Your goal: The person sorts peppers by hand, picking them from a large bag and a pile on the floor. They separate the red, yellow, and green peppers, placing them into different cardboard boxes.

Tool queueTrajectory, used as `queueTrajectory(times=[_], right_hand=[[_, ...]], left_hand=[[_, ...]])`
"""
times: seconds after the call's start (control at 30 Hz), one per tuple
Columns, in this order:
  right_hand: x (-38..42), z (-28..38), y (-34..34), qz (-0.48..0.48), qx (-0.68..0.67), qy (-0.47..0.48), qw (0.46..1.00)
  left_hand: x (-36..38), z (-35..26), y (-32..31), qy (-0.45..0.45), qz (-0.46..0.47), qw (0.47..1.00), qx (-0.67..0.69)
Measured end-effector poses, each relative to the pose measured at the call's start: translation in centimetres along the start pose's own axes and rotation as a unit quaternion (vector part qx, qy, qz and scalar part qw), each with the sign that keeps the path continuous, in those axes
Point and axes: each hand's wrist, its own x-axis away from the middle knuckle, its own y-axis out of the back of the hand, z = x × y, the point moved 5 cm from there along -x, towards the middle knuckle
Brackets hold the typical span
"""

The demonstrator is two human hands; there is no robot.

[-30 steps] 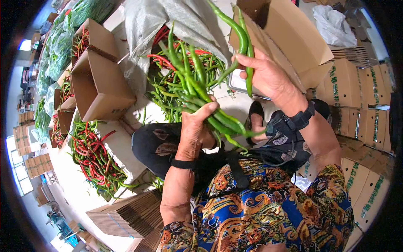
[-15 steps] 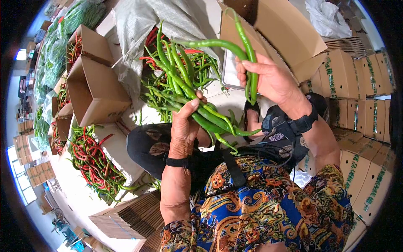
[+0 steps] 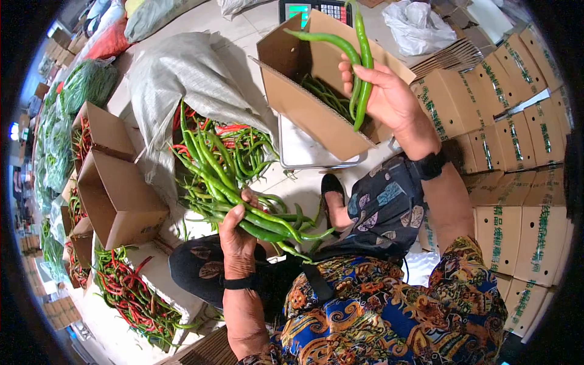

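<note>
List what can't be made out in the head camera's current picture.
In the head view:
Most fingers of the left hand: behind its bunch of long green peppers.
How deep dark green peppers fill the open brown cardboard box: behind its near wall.
Digits on the black keypad unit with green screens: too small to read.

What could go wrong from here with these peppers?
The loose bunch in the left hand splays at both ends, so a pepper might slip out, perhaps into the mixed red and green pile.

The two long green peppers in the right hand could snag on the open carton's wall if lowered inside.
</note>
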Motion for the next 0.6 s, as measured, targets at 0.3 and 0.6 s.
queueTrajectory(times=[0.3,0.6], right_hand=[[2.0,-4.2,-4.1,0.050,0.405,-0.004,0.913],[7.0,-15.6,-10.8,0.261,0.243,-0.352,0.866]], left_hand=[[-0.5,0.4,1.7,-0.031,-0.032,0.999,0.024],[-0.5,0.5,1.9,-0.043,-0.057,0.997,-0.012]])
